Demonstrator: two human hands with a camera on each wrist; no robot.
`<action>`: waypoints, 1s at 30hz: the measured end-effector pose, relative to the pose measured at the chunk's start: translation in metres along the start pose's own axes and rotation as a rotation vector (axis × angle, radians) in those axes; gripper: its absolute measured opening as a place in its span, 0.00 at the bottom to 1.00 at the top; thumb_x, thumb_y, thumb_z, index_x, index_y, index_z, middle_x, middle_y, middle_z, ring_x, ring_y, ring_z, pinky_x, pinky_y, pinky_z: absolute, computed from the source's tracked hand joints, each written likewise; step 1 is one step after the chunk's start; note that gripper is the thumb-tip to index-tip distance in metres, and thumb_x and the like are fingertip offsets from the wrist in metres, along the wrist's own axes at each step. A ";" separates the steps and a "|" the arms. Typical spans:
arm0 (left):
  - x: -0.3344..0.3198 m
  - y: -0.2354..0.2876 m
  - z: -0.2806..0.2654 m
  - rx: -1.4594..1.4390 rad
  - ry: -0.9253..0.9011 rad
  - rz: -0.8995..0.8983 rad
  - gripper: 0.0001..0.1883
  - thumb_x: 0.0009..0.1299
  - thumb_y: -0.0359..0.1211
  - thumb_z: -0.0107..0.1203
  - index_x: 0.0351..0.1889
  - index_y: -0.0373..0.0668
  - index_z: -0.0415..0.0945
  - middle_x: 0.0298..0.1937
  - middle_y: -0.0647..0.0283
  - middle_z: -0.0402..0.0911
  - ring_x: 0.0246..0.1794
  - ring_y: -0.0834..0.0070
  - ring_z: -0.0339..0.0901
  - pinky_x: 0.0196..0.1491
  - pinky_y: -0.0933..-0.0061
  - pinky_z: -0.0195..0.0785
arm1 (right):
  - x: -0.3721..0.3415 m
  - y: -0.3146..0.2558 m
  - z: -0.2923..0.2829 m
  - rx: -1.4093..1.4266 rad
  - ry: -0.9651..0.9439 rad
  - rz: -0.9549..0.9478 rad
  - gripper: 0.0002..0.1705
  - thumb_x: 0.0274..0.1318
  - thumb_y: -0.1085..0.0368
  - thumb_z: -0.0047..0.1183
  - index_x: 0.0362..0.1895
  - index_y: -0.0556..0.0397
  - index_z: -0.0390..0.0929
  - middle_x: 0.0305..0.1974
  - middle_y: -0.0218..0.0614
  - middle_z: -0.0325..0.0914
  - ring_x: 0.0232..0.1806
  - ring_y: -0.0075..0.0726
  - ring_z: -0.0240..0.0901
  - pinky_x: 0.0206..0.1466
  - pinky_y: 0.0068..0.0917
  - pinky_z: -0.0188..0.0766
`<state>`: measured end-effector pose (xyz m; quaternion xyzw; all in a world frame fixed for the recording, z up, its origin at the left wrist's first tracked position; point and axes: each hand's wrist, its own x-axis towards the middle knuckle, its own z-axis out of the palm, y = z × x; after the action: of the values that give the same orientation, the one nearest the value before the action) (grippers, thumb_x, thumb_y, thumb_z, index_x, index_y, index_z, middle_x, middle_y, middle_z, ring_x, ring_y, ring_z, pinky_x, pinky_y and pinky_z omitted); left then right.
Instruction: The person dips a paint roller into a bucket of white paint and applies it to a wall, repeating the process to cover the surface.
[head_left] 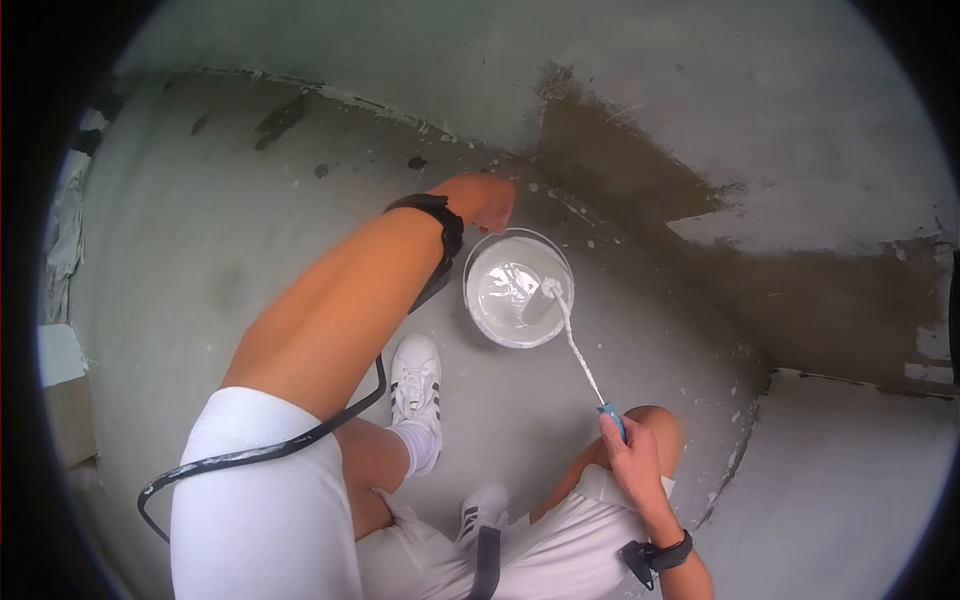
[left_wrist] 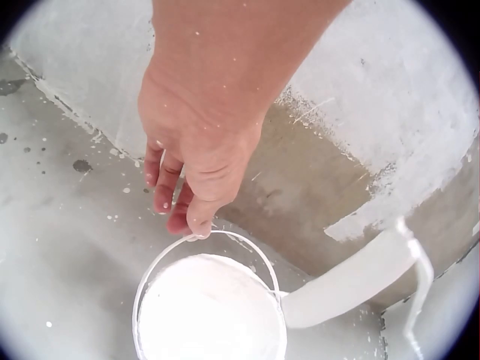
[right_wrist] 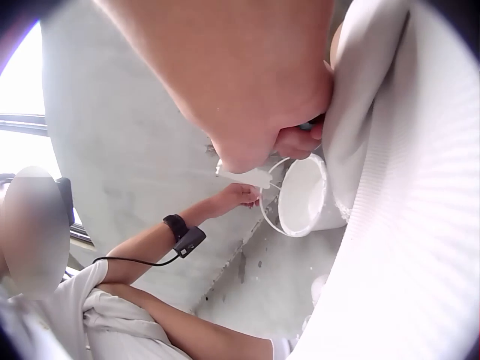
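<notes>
A white bucket [head_left: 474, 308] of wet white paint [head_left: 503, 284] stands on the floor in the head view. My left hand [head_left: 487, 204] is at its far side; in the left wrist view that hand [left_wrist: 201, 161] pinches the raised wire bail [left_wrist: 147, 271] between thumb and fingertips. My right hand [head_left: 637, 462] grips the blue handle [head_left: 612, 418] of a paint roller. Its paint-coated rod [head_left: 583, 355] reaches up to the bucket. The white roller sleeve [left_wrist: 349, 281] slants above the bucket's side in the left wrist view, its lower end close to the rim.
A wall [head_left: 720, 120] at the back right carries white coating with a bare brown patch [head_left: 620, 160]. White splashes dot the grey floor [head_left: 270, 230]. A cable [head_left: 280, 448] loops from the left wrist strap across the sleeve. White sneakers [head_left: 416, 395] stand near the bucket. A carton [head_left: 66, 415] stands at left.
</notes>
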<state>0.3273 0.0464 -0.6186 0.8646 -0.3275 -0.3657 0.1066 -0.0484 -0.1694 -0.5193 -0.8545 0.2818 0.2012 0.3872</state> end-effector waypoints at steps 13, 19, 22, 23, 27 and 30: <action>0.006 -0.004 0.004 -0.014 -0.021 -0.015 0.07 0.57 0.33 0.61 0.31 0.46 0.87 0.34 0.62 0.88 0.36 0.66 0.85 0.40 0.62 0.76 | -0.009 -0.004 -0.056 1.081 -0.765 0.582 0.33 0.74 0.37 0.37 0.20 0.45 0.65 0.09 0.19 0.53 0.07 0.16 0.46 0.13 0.19 0.49; 0.000 0.000 0.003 -0.044 0.036 0.022 0.07 0.57 0.33 0.60 0.30 0.48 0.87 0.32 0.64 0.88 0.35 0.68 0.85 0.39 0.63 0.75 | -0.023 -0.003 -0.053 1.021 -0.658 0.492 0.32 0.73 0.37 0.39 0.22 0.46 0.65 0.11 0.18 0.53 0.09 0.16 0.44 0.14 0.19 0.45; 0.000 0.001 0.004 0.036 0.040 0.067 0.09 0.60 0.35 0.57 0.33 0.49 0.88 0.31 0.68 0.88 0.34 0.72 0.85 0.39 0.68 0.75 | -0.031 -0.021 -0.048 0.666 -0.345 0.302 0.30 0.73 0.39 0.42 0.24 0.47 0.66 0.13 0.18 0.53 0.12 0.15 0.44 0.15 0.20 0.42; -0.001 0.000 0.006 0.047 0.048 0.078 0.09 0.60 0.35 0.57 0.33 0.49 0.88 0.31 0.69 0.88 0.34 0.72 0.85 0.39 0.68 0.75 | -0.030 -0.015 -0.047 0.643 -0.273 0.271 0.29 0.73 0.41 0.44 0.26 0.49 0.68 0.14 0.18 0.54 0.14 0.14 0.45 0.17 0.20 0.41; 0.002 -0.006 0.008 0.025 0.046 0.085 0.08 0.59 0.35 0.57 0.31 0.49 0.88 0.30 0.69 0.88 0.34 0.72 0.85 0.39 0.68 0.76 | -0.016 -0.021 -0.062 0.636 -0.029 0.156 0.28 0.72 0.42 0.46 0.26 0.49 0.69 0.16 0.19 0.56 0.15 0.13 0.49 0.17 0.19 0.43; 0.001 -0.005 0.009 0.000 0.049 0.076 0.08 0.59 0.36 0.58 0.32 0.50 0.88 0.30 0.69 0.88 0.33 0.72 0.85 0.39 0.67 0.76 | 0.005 -0.017 -0.079 0.609 0.162 0.090 0.26 0.73 0.44 0.46 0.26 0.49 0.68 0.16 0.19 0.57 0.15 0.13 0.50 0.17 0.19 0.44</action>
<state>0.3236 0.0504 -0.6278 0.8602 -0.3574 -0.3404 0.1283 -0.0235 -0.2229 -0.4638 -0.6993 0.3963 0.0560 0.5923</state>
